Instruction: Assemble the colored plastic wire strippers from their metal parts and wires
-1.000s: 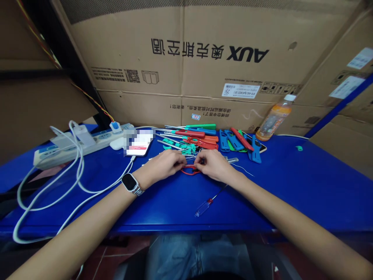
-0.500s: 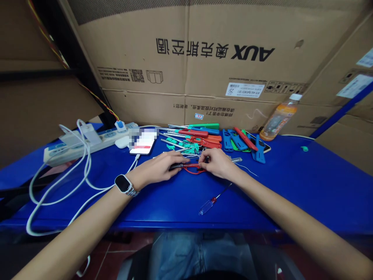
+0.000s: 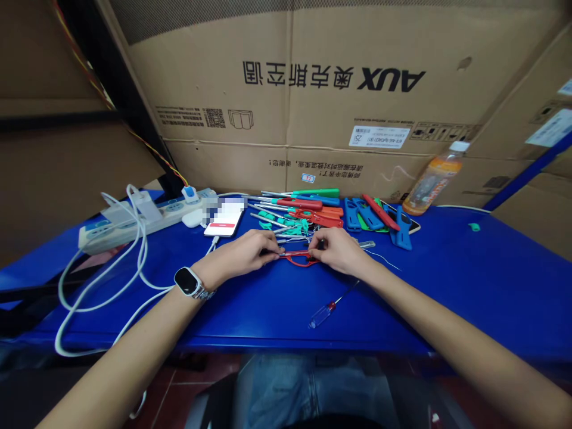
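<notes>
A small red plastic-handled tool (image 3: 300, 257) is held flat on the blue table (image 3: 447, 280), its long side lying left to right. One end is pinched by the left hand (image 3: 250, 253), the other by the right hand (image 3: 337, 250). Behind the tool, a pile of coloured screwdrivers (image 3: 304, 208) is seen.

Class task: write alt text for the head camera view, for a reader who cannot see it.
Two bare hands, the left hand and right hand, grip a small red-handled tool between them on a blue table. Behind lie a pile of coloured tools, a phone and a power strip; a screwdriver lies nearer.
</notes>
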Available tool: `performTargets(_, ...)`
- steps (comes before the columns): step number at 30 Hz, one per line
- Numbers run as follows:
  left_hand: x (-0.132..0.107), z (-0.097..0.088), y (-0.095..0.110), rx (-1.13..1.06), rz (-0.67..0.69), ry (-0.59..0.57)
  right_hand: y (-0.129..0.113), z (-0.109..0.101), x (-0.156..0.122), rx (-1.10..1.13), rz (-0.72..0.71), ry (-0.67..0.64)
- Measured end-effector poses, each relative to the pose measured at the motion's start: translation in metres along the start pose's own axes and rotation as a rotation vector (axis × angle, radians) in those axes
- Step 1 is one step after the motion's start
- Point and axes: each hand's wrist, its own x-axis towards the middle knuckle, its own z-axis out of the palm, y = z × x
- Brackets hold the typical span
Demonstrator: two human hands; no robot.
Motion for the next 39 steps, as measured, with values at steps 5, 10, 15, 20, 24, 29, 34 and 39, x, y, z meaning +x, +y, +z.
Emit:
performTargets(5, 0.0001, 0.0012, -0.0006, 0.007, 0.011, 0.014, 0.0002, 0.0000, 0.0004, -0.015, 0.003, -0.001)
performTargets(10, 0.0007, 0.0020, 0.0012, -0.003, 0.031, 0.015, 0.0006, 0.0004, 0.0005, -0.011, -0.015, 0.005)
performTargets(15, 0.0018, 0.0003, 0.0068, 0.050, 0.012, 0.009, -0.0001, 0.0006, 0.0007, -0.008, -0.003, 0.001)
performTargets(20, 0.0024, 0.0016, 0.0062, 0.043, 0.004, 0.025, 0.0000, 0.0012, 0.0010, -0.005, -0.013, 0.004)
performTargets(24, 0.0031, 0.0052, 0.0023, -0.019, 0.026, 0.052, 0.0006, 0.0015, 0.0009, -0.005, -0.019, 0.010)
performTargets(29, 0.0042, 0.0067, 0.0007, -0.016, 0.019, 0.049, -0.0003, 0.0012, 0.0002, -0.002, -0.018, 0.013)
performTargets(34, 0.0050, 0.0073, 0.0015, 0.009, -0.035, 0.027, -0.0012, 0.0005, 0.0005, -0.016, -0.009, 0.009)
performTargets(39, 0.0033, 0.0049, 0.0043, 0.085, -0.040, 0.026, -0.0007, 0.0020, 0.0008, 0.006, -0.029, -0.007)
